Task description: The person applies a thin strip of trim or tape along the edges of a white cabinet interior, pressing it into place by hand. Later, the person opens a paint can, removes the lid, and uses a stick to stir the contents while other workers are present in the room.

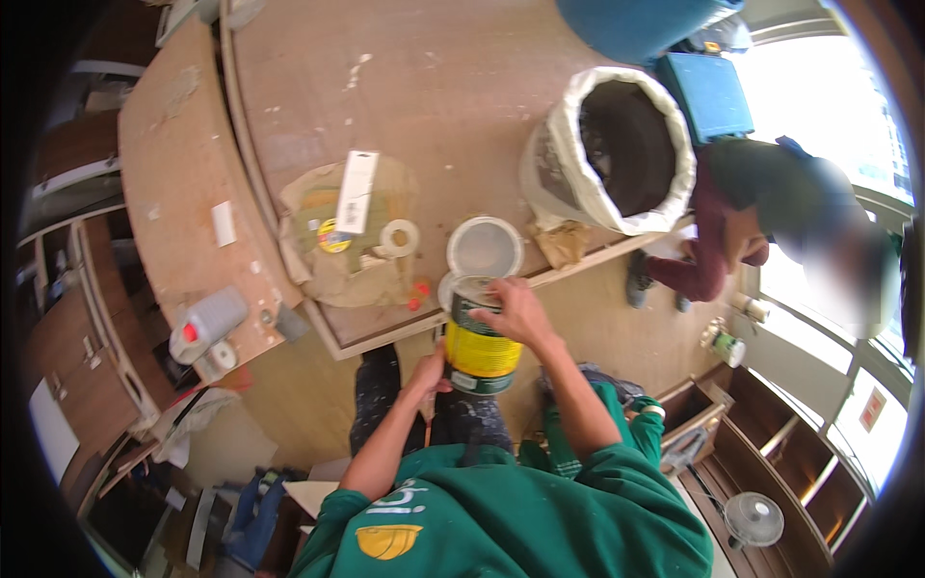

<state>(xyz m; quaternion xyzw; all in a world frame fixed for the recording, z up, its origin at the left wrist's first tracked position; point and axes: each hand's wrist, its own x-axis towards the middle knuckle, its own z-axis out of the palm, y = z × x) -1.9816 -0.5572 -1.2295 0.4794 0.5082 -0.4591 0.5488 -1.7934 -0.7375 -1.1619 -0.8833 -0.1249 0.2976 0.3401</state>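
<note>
A paint can (pixel 482 354) with a yellow band and dark green ends stands out in front of me at the table's near edge. My right hand (pixel 515 313) is closed on its upper rim, with the fingers over the top. Beside the can's left side is my left hand (pixel 426 374), its fingers closed. Something narrow shows below that hand, but I cannot make out what it is. Just beyond the can, a round white tub (pixel 485 252) sits on the wooden table (pixel 434 106).
Brown paper (pixel 381 279) on the table carries a white box (pixel 357 191) and a tape roll (pixel 398 237). A lined bin (pixel 549 178) stands at the right. Another person (pixel 718 226) crouches beyond it. A jug (pixel 214 313) rests on the left board.
</note>
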